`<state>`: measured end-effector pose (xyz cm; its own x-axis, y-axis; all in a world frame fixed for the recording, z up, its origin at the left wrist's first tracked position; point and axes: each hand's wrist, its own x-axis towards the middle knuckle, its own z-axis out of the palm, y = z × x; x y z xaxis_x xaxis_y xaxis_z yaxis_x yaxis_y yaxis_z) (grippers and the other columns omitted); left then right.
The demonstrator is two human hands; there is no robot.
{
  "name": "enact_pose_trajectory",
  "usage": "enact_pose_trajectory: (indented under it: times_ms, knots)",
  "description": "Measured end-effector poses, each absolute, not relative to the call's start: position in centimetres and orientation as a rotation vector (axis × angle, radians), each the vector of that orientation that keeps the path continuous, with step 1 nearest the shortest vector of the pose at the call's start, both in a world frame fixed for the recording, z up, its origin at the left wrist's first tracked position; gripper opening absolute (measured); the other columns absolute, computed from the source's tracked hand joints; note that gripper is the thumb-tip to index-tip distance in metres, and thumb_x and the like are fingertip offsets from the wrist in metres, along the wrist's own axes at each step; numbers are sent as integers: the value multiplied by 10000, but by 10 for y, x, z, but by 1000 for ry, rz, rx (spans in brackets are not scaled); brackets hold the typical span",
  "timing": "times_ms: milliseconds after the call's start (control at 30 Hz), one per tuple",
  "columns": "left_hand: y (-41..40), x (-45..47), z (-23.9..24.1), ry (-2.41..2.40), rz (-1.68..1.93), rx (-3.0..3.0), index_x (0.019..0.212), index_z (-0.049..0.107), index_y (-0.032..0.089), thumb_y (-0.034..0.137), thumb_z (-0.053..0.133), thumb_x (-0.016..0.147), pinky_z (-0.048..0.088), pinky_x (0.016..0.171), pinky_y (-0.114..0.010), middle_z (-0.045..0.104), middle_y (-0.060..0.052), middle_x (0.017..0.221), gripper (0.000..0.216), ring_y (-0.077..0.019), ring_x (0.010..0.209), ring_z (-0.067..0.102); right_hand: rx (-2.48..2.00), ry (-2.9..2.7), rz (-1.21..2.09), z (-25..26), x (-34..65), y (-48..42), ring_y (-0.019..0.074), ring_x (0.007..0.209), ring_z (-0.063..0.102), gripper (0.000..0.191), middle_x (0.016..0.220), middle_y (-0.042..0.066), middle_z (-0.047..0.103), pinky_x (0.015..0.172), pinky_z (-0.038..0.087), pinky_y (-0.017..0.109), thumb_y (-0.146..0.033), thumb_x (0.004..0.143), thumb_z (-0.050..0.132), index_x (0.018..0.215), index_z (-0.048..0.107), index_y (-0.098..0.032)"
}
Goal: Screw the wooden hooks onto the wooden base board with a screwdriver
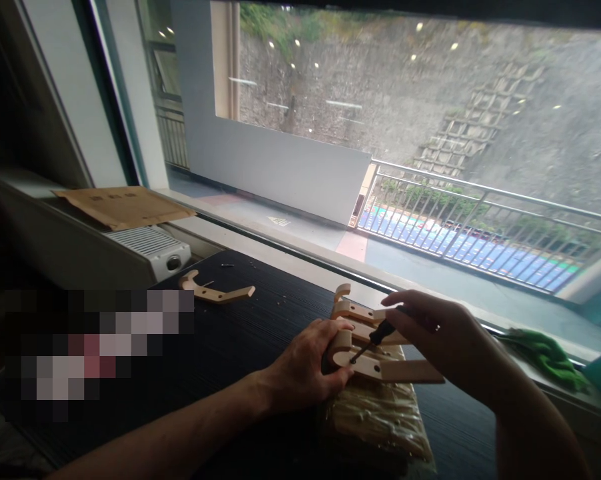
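Observation:
My left hand [305,370] grips the curved end of a light wooden assembly [380,365] made of several hook-shaped pieces stacked on a dark table [240,333]. A small screwdriver [373,341] with a dark handle is held in my right hand [440,337], and its tip touches the front wooden piece. Under the assembly lies a clear plastic bag of wooden parts [380,417].
A separate curved wooden piece [215,291] lies farther left on the table, with a small screw [226,265] behind it. A white heater [153,247] and a cardboard sheet [123,205] sit at the left. A green cloth [545,353] rests on the window sill at the right.

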<state>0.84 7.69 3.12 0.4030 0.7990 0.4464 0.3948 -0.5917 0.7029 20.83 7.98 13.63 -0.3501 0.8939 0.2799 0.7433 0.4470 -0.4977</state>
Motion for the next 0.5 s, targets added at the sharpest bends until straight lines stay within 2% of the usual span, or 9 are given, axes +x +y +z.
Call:
enact_pose_trajectory:
  times_ms: [133,333,500]
  knots:
    - [77,8,32,1020,1085,2168,1221,457,168,205,655,719,408,989,-342,545,-82,1159,541,-211,1095,506,-1286,-2232,422,137,207,75,178,743,622,242,863,16,697,664,475,285,-392,845,512,941,678,-245]
    - [77,8,31,990,1110,2156,1218,454,193,200,663,715,427,959,-323,562,-54,1124,545,-192,1049,529,-1399,-2204,407,134,205,86,170,684,600,252,742,10,689,648,455,289,-403,854,489,820,653,-214]
    - [77,8,31,993,1117,2159,1217,451,190,188,664,709,416,977,-326,560,-58,1145,551,-196,1082,518,-1492,-2164,296,133,208,89,159,629,576,309,707,19,688,612,433,289,-435,863,459,800,650,-200]
